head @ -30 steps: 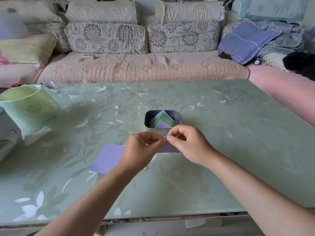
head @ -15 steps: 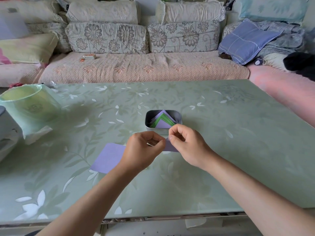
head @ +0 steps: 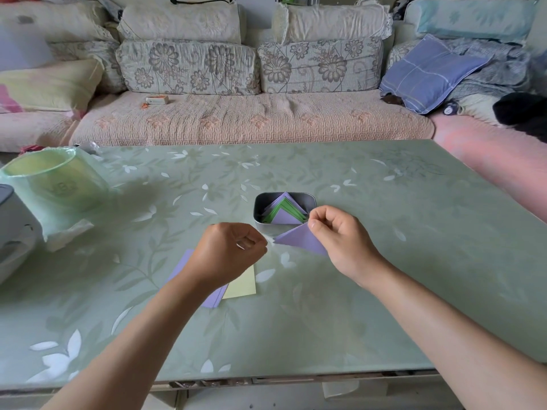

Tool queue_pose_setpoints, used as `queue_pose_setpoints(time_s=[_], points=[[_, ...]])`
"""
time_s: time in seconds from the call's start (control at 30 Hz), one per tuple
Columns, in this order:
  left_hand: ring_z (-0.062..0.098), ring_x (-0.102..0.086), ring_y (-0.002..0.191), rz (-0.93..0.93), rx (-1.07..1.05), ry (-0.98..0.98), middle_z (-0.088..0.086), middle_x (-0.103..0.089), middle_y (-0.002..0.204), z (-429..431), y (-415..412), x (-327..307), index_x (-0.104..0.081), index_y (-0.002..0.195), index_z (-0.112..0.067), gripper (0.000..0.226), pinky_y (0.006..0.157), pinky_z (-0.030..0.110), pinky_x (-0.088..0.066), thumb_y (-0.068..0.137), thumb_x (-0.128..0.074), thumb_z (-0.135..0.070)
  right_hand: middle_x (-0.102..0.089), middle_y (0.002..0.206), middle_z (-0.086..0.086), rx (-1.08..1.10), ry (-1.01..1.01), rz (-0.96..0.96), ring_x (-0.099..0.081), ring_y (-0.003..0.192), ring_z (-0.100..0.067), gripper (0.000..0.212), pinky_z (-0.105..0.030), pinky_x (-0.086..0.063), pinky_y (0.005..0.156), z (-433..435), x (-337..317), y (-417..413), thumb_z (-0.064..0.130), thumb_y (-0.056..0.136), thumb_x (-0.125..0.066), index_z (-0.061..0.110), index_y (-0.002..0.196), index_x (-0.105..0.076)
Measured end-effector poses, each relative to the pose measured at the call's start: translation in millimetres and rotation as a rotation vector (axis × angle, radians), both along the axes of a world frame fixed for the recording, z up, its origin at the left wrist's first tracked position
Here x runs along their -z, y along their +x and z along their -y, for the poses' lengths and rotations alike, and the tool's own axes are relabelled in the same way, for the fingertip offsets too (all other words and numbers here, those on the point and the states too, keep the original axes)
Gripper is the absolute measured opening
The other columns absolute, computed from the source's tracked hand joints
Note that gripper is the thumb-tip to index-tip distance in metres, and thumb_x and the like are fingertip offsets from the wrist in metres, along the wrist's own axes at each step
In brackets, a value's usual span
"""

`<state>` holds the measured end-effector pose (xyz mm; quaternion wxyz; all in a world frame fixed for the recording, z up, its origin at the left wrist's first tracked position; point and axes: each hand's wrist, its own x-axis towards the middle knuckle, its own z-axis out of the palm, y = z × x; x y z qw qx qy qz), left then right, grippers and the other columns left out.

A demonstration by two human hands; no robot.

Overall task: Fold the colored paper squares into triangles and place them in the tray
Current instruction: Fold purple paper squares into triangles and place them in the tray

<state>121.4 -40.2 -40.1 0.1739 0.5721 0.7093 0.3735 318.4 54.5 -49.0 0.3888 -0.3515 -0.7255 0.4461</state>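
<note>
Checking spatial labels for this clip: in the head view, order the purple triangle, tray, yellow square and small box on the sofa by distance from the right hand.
1. purple triangle, pinched in the right hand.
2. tray, just behind and left.
3. yellow square, left, toward the person.
4. small box, far off on the sofa.

A second ago both my hands pinched the purple sheet together. Now my left hand (head: 225,255) has let go and drawn away from my right, its fingers curled on nothing. My right hand (head: 340,241) alone pinches the sheet, now a purple triangle (head: 299,239), carried closer to the tray (head: 257,207). A yellow square (head: 242,284) now shows under my left wrist.
</note>
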Motion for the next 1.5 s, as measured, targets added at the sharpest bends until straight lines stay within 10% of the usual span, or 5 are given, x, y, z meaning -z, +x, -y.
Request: queue_pose_setpoints(time_s=[0.4,0.73,1.5], points=[[-0.002,-0.065,0.071,0.139,0.020,0.144,-0.013,-0.073,0.077,-8.7,33.9,17.5,-0.076,0.084,-0.020,0.003,0.064,0.009,-0.046,0.085,-0.076,-0.017,-0.059,0.067,0.020,-0.108,0.024,0.188,-0.048,0.061,0.000,0.019,-0.018,-0.041,0.062,4.3,10.9,-8.3,0.018,0.095,-0.063,0.027,0.079,-0.063],[-0.001,-0.062,0.067,0.183,0.018,0.098,-0.017,-0.068,0.069,-7.0,34.3,17.0,-0.069,0.076,-0.023,0.012,0.062,0.010,-0.043,0.086,-0.071,-0.020,-0.067,0.075,-0.004,-0.080,0.047,0.243,-0.055,0.066,-0.017,0.010,-0.039,-0.052,0.070,7.8,9.9,-7.1,0.025,0.086,-0.065,0.026,0.076,-0.067],[0.003,-0.060,0.068,0.108,-0.075,0.220,-0.014,-0.067,0.071,-9.1,-8.5,-1.2,-0.068,0.078,-0.020,0.014,0.062,0.009,-0.042,0.089,-0.066,-0.012,-0.057,0.057,0.019,0.029,0.002,0.299,-0.045,0.052,-0.001,0.017,-0.016,-0.040,0.054,-6.8,13.5,4.1,0.015,0.088,-0.065,0.021,0.072,-0.065]])
